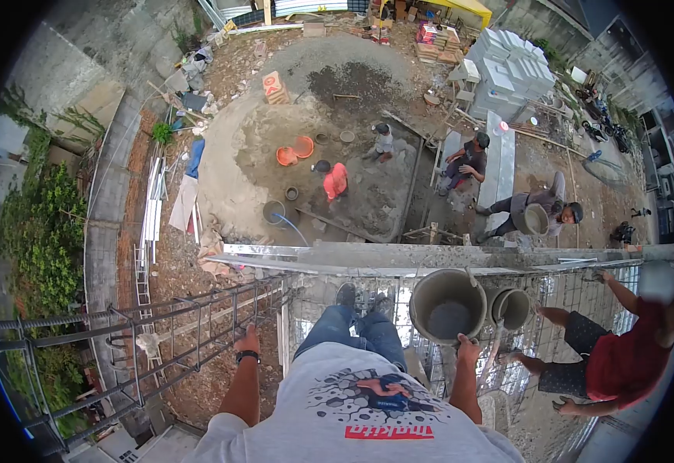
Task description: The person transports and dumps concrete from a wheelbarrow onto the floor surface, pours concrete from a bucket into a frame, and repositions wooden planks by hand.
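My right hand (pixel 468 349) is closed on the near rim of a grey bucket (pixel 420 297), which tilts so that I see into it. Grey, wet-looking concrete (pixel 450 319) lies at its bottom. Close beside it on the right are more buckets (pixel 516 307). On the other side, my left hand (pixel 247 340), with a dark watch at the wrist, is closed around a bar of the rebar cage (pixel 190 351). The fingers' far side is hidden. My feet (pixel 346 295) stand on the deck near its edge.
Beyond the deck edge (pixel 337 261) the ground drops away. Below, several people work around wet concrete (pixel 375 193); one (pixel 541 212) holds a bucket. A person in a red shirt (pixel 630 347) is on the rebar mesh (pixel 560 301) at right. Pale blocks (pixel 506 73) are stacked behind.
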{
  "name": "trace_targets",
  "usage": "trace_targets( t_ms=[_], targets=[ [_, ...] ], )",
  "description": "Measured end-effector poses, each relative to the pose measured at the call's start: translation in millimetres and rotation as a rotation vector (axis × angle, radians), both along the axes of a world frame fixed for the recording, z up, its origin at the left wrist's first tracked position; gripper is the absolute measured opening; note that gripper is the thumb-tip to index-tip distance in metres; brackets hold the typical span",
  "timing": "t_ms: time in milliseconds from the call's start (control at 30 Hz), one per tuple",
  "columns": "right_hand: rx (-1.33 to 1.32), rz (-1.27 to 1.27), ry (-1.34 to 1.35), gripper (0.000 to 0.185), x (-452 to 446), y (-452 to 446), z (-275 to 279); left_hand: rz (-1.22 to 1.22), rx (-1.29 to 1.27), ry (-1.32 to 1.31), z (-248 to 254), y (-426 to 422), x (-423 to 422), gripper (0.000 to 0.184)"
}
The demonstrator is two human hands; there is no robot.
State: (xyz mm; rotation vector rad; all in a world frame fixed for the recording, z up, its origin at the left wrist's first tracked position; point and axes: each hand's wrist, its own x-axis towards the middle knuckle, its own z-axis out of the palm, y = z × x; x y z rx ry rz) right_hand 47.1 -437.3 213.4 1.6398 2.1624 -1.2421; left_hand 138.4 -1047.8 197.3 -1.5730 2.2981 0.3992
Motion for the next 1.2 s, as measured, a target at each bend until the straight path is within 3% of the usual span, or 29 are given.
trace_targets(
  t_ms=[33,133,167,233,333,367,500,600,633,667,700,733,767,800,833,933,1067,1200],
  targets=[
    [-0.028,0.009,-0.047,0.038,-2.4,5.7,0.3,0.029,-0.006,0.084,-0.3,2.1,-0.7,0.08],
    [0.025,0.109,-0.092,0.042,-7.4,10.2,25.4,0.103,0.04,-0.039,6.0,-2.2,-5.7,0.071],
    [0.093,0.123,-0.176,0.045,7.3,35.6,-10.6,0.078,0.073,-0.04,1.2,-8.1,-2.6,0.07],
    [0.186,0.122,-0.169,0.042,27.9,51.7,-32.6,0.123,0.159,0.042,0.6,-8.3,-4.2,0.07],
    [0.201,0.087,-0.205,0.044,35.1,59.6,-45.7,0.032,0.037,0.227,-61.8,-37.4,27.7,0.072],
    [0.186,0.067,-0.227,0.045,38.8,59.7,-47.1,0.147,0.084,0.151,-48.9,-32.3,20.2,0.075],
    [0.093,-0.025,-0.338,0.044,22.3,34.1,-2.3,0.232,0.03,0.012,-48.2,-33.3,15.4,0.085],
    [0.164,-0.126,-0.119,0.04,40.8,46.0,-41.1,0.309,0.167,0.076,-39.4,-31.8,12.3,0.087],
    [0.168,-0.132,-0.117,0.039,53.7,57.0,-64.0,0.445,0.246,0.257,-34.9,-23.2,4.9,0.082],
    [-0.07,-0.241,-0.124,0.038,46.8,51.2,-41.8,0.449,0.251,0.233,-29.8,-18.5,1.2,0.079],
    [0.12,-0.136,-0.031,0.034,60.1,56.2,-66.1,0.453,0.256,0.21,-20.1,-10.2,-5.4,0.077],
    [0.164,-0.264,-0.026,0.033,67.6,53.7,-82.4,0.457,0.262,0.187,-9.0,-0.3,-12.0,0.075],
    [0.161,-0.275,-0.078,0.031,62.6,46.2,-70.6,0.23,0.288,-0.067,-32.3,-33.2,1.1,0.082],
    [0.257,-0.126,-0.104,0.027,64.6,41.8,-72.7,0.108,0.307,-0.19,-41.0,-44.8,2.6,0.083],
    [0.34,-0.225,-0.011,0.026,70.6,37.2,-91.4,0.077,0.36,-0.224,-42.1,-41.2,0.0,0.083],
    [0.017,-0.47,0.076,0.025,24.6,3.8,16.5,0.06,0.589,-0.202,-42.3,-27.6,-24.3,0.084],
    [-0.101,-0.654,0.262,0.027,6.6,1.8,34.5,0.1,0.906,-0.095,-49.4,9.0,-80.9,0.085],
    [-0.339,-0.957,0.536,0.014,-7.2,35.1,-3.0,0.043,1.057,0.054,-71.2,52.2,-155.8,0.087]
  ],
)
